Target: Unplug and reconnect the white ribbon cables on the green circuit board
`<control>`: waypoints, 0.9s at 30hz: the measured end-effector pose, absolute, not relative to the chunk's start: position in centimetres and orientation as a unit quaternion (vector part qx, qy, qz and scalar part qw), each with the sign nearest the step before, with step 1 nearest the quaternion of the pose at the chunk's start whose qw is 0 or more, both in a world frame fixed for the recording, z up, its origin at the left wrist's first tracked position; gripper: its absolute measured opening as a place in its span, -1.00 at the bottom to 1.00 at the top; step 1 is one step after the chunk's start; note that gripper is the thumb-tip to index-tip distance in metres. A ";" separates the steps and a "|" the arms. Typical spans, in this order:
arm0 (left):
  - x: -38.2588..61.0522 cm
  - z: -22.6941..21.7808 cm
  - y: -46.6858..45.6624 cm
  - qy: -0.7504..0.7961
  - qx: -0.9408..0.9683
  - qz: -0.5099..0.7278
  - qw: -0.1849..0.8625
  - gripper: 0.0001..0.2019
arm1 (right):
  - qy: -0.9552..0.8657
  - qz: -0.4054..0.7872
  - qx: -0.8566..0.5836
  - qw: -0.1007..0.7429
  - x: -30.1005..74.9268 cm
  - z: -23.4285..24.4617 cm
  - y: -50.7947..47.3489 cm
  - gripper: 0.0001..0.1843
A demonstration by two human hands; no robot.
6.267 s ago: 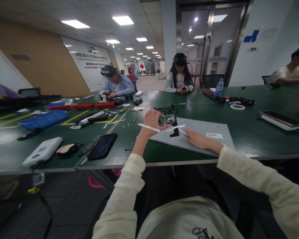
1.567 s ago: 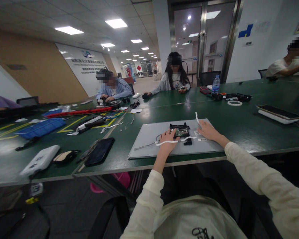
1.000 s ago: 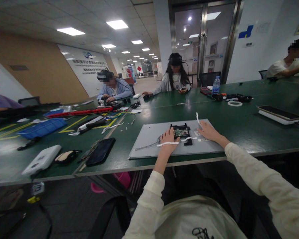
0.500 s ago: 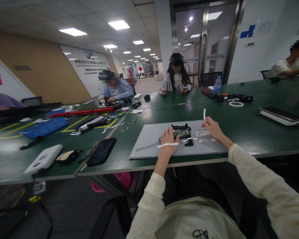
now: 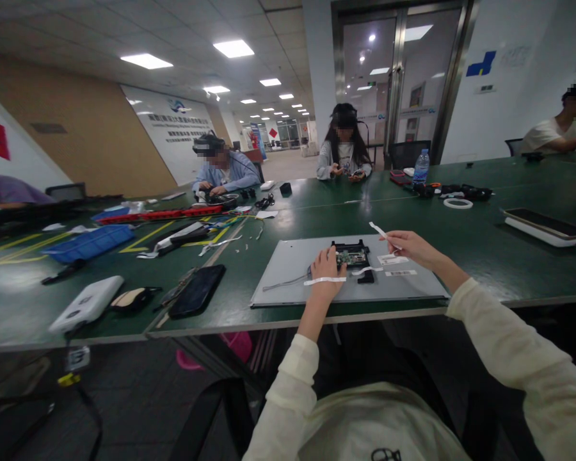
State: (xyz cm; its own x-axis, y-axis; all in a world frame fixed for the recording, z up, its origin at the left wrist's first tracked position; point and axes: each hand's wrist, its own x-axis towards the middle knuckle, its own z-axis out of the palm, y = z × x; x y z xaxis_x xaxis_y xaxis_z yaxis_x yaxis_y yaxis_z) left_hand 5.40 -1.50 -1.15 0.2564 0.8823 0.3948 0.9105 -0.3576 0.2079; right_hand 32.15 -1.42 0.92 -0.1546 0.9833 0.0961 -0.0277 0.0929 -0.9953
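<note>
A grey flat panel (image 5: 288,262) lies on the green table in front of me. On it sits a black bracket (image 5: 348,245) with a green circuit board (image 5: 352,257), and a grey cable (image 5: 283,283) runs off to the left. My left hand (image 5: 324,269) rests over the bracket's left side, fingers extended and apart. Across its wrist lies a white tape strip (image 5: 324,280). Between thumb and fingers, my right hand (image 5: 408,246) pinches another white tape strip (image 5: 378,229) above the panel. A further strip (image 5: 366,270) crosses the bracket's lower part.
Left of the panel are a black phone (image 5: 198,291), a white device (image 5: 87,303) and a blue tray (image 5: 90,243). A tape roll (image 5: 457,203), a water bottle (image 5: 421,168) and a white-based device (image 5: 547,227) are to the right. Other people sit around the table.
My right hand has turned, and its tape strip has swung from upright to slanting left, toward the bracket. My left hand stays in place on the panel.
</note>
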 end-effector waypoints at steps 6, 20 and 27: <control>5.4 -1.3 -1.4 -0.571 -0.790 -0.222 0.035 -0.46 | -0.527 0.561 -0.385 0.509 29.3 2.0 -1.2 -0.57; 5.4 -1.3 -1.6 -0.568 -0.789 -0.228 0.041 -0.49 | -0.473 0.568 -0.395 0.545 26.8 -1.3 2.1 -0.68; 5.4 -1.5 -1.3 -0.576 -0.787 -0.218 0.041 -0.49 | -0.517 0.535 -0.438 0.505 26.4 -1.3 1.4 -0.64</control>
State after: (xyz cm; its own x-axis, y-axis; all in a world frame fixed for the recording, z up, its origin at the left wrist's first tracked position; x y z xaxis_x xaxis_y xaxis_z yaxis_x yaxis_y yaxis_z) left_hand 5.42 -1.33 -1.55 0.2421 0.8882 0.3906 0.9239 -0.3340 0.1868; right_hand 26.44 1.35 -1.30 -0.1081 0.9927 0.0533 -0.0877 0.0439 -0.9952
